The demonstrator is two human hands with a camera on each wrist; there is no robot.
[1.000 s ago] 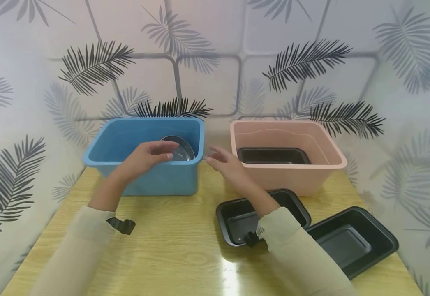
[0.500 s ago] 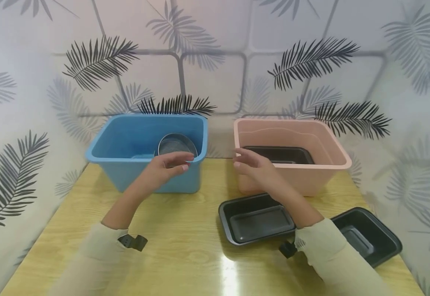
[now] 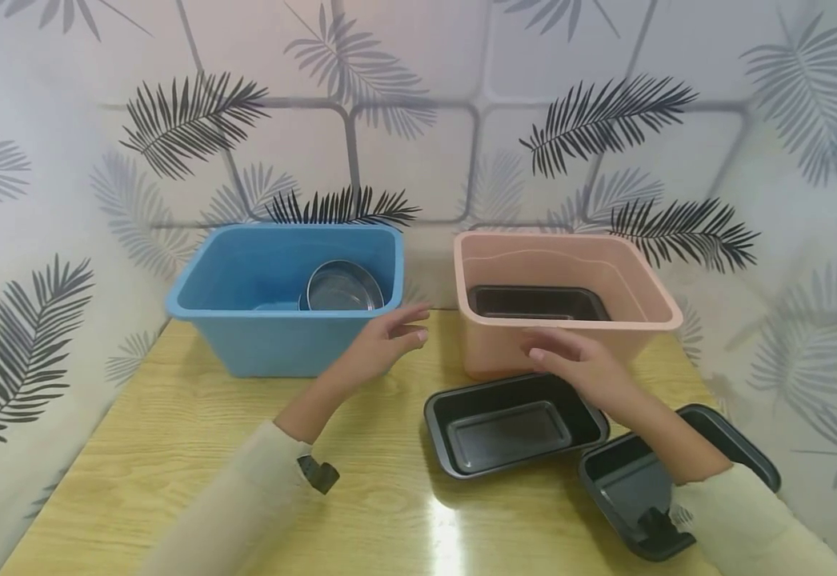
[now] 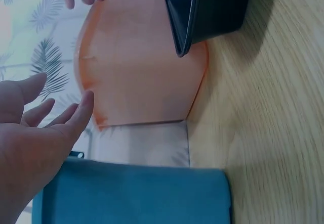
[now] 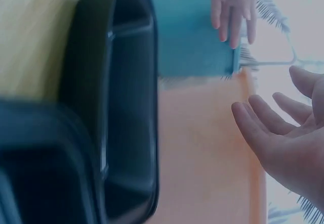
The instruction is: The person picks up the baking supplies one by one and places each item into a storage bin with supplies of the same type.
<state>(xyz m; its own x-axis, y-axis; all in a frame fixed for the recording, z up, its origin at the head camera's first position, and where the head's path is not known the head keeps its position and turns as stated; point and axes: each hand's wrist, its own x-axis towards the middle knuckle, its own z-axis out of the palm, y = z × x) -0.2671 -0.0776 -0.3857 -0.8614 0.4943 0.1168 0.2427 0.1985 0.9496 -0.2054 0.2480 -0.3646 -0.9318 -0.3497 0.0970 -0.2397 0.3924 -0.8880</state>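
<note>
My left hand (image 3: 382, 344) hovers just beyond the right front corner of the blue bin (image 3: 296, 344), fingers loosely extended and holding nothing. Inside that bin, toward its right end, a round metal cake pan (image 3: 345, 288) leans with its opening facing me; another rim seems to lie behind it. In front of the pink bin (image 3: 649, 312) is my right hand (image 3: 584, 368), also holding nothing, above two dark loaf pans. The nearer-to-centre loaf pan (image 3: 512, 436) stands upright on the table; the other loaf pan (image 3: 623, 492) is partly hidden under my right forearm.
Another dark loaf pan (image 3: 537, 302) lies inside the pink bin. Both bins stand at the back of the wooden table (image 3: 246, 448), against a leaf-patterned backdrop (image 3: 418, 168), with a gap between them.
Both hands have moved right and toward me, the left away from over the blue bin, the right from between the bins to in front of the pink one. The view has shifted slightly.
</note>
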